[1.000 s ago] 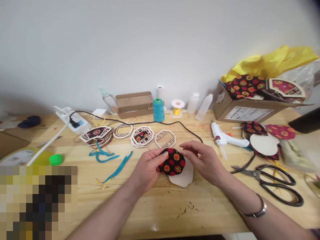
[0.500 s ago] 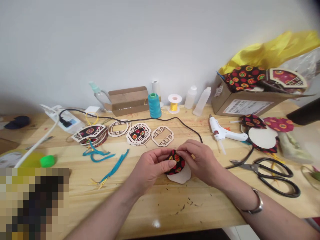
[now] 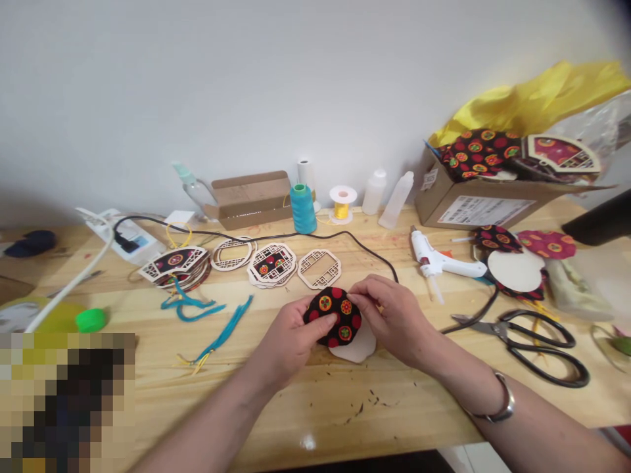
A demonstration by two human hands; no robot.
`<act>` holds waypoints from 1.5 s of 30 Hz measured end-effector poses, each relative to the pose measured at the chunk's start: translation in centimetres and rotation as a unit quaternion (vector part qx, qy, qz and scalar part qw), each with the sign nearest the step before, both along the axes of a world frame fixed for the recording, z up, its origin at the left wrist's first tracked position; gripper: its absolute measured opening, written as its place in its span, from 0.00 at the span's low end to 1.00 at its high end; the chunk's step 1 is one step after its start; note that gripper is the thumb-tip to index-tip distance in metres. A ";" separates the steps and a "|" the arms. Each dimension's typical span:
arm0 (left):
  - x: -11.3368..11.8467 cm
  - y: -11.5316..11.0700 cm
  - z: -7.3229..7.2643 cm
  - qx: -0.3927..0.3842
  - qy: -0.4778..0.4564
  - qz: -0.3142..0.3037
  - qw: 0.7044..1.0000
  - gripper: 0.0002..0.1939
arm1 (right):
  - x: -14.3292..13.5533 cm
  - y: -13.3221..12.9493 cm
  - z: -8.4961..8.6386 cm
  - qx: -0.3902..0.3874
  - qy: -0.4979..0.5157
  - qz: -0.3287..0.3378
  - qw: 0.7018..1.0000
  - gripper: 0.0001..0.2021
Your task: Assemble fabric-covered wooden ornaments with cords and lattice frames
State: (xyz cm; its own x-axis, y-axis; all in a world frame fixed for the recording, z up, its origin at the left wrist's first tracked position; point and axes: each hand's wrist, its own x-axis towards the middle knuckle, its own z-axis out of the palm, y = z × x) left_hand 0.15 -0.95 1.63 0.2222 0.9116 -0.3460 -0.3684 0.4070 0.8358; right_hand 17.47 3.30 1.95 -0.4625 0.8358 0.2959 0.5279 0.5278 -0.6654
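Both hands gripped a small fabric piece (image 3: pixel 334 318), black with red and orange floral dots, at mid-table: the left hand (image 3: pixel 288 338) pinching its near edge, the right hand (image 3: pixel 392 320) its far edge, above a pale cardboard cutout (image 3: pixel 355 348).

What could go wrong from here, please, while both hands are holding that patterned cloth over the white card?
The cloth piece, pinched by the left hand and right hand, may settle off-centre on the white card, which shows only on one side. The black cord runs just behind the hands and might snag a wrist. The scissors lie close to the right forearm and could get knocked.
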 end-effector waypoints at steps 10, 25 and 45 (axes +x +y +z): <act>0.2 0.2 0.1 -0.001 -0.038 0.002 0.999 0.15 | -0.1 -0.1 0.2 -0.034 0.010 -0.001 0.999 0.10; -0.2 0.1 0.2 -0.006 -0.001 -0.018 1.000 0.14 | 0.1 0.3 -0.1 -0.008 -0.039 0.019 0.999 0.07; -0.1 0.0 0.3 -0.006 -0.001 -0.036 0.999 0.14 | 1.5 2.0 0.4 -0.043 0.019 -0.122 0.991 0.09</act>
